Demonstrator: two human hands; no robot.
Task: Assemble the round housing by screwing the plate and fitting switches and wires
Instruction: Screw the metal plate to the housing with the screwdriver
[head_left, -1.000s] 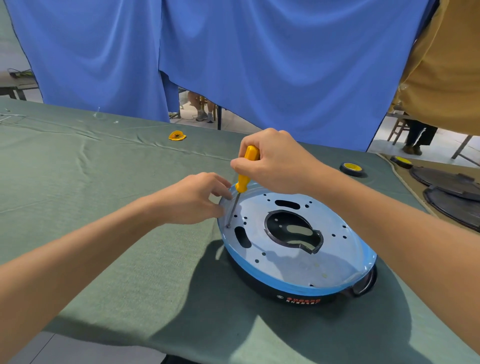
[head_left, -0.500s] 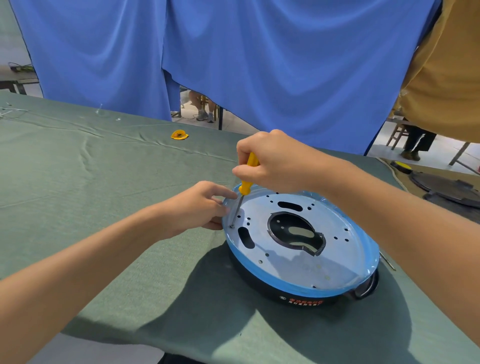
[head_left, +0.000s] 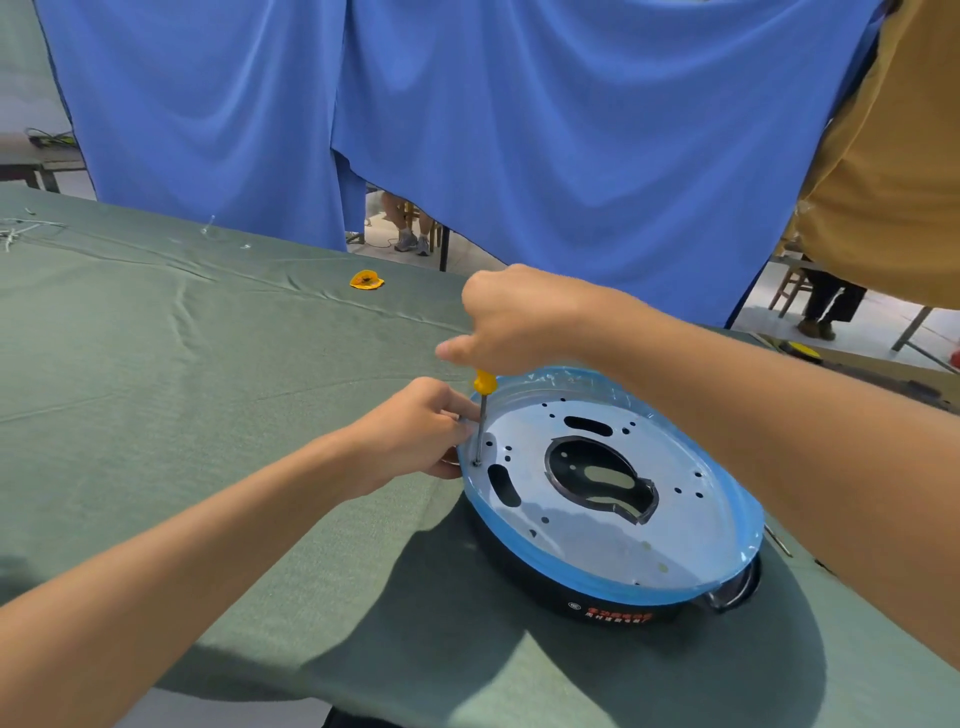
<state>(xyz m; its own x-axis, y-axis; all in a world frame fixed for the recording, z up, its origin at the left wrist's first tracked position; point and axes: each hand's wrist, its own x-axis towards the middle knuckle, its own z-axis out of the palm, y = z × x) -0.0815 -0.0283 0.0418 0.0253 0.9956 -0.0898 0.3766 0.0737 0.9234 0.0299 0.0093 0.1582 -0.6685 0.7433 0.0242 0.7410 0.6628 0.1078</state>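
A round black housing (head_left: 587, 597) lies on the green cloth, topped by a silvery plate (head_left: 691, 519) with a blue film rim and a large cut-out. My right hand (head_left: 514, 317) grips the yellow handle of a screwdriver (head_left: 483, 400), which stands almost upright. Its tip sits on a screw (head_left: 477, 461) at the plate's left edge. My left hand (head_left: 415, 431) rests against the housing's left rim, its fingertips pinching the screwdriver shaft just above the screw.
A green cloth (head_left: 182, 364) covers the table. A small yellow part (head_left: 366, 280) lies far back on it. Blue curtains (head_left: 467, 130) hang behind. Dark round parts (head_left: 935, 384) sit at the far right. A person's legs (head_left: 410, 228) show beyond the curtain.
The screwdriver has tilted from a slant to nearly upright. My right hand has closed further over the handle. My left hand stays by the screw.
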